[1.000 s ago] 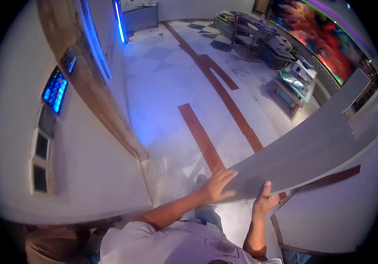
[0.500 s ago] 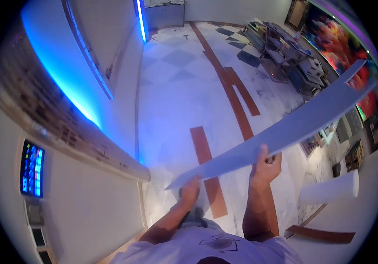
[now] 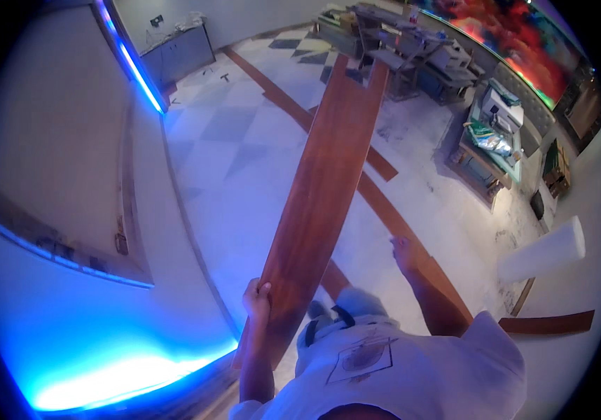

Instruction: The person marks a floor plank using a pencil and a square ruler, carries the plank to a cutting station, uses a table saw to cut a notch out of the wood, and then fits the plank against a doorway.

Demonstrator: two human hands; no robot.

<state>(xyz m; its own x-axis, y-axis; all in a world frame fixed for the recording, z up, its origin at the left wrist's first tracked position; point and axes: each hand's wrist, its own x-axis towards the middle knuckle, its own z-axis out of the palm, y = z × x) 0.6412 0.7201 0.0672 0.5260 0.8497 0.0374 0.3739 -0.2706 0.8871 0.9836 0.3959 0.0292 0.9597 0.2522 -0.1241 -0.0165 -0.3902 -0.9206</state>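
A long reddish-brown floor plank (image 3: 318,189) slants up and away before me, its wood-grain face showing. Its far end has a notch cut between two prongs of unequal width. My left hand (image 3: 257,297) is closed on the plank's left edge near its close end, thumb over the top face. My right hand (image 3: 403,253) is off the plank, to its right, above a brown strip on the floor. Nothing shows in that hand, and its fingers look loosely apart. Beneath the held plank, part of another brown plank (image 3: 334,280) shows on the floor.
A line of brown planks (image 3: 391,210) runs across the white and grey checkered floor. Furniture (image 3: 412,42) is piled at the back; a glass-topped table (image 3: 482,150) bears bags. A white cylinder (image 3: 542,250) and a short plank (image 3: 549,323) lie right. A blue-lit wall (image 3: 104,315) stands left.
The plank has turned from its grey underside to its brown face and swung from pointing right to pointing away. My right hand has let go of it. The view has turned right.
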